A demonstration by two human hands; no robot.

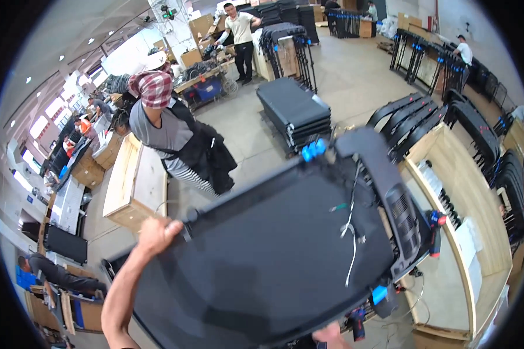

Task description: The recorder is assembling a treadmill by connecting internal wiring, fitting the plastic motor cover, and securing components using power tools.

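Observation:
A large black treadmill (262, 244) lies slanted across the middle in front of me. Its flat belt deck fills the lower centre, and its motor housing (404, 221) is at the right end. White loose cables (349, 232) trail over the deck beside the housing. Blue pieces (314, 149) sit on the far side, with another blue piece (380, 294) on the near side. My left hand (159, 235) is closed over the far side rail. At the near edge, my right hand (330, 334) shows only in part against the treadmill, its fingers hidden.
Cordless drills (435, 232) (357, 323) are at the right and near sides. An open wooden crate (468, 267) stands right, a wooden box (135, 180) left. A co-worker (166, 125) bends beyond the treadmill. Stacked black decks (294, 107) and upright frames (428, 61) stand farther back.

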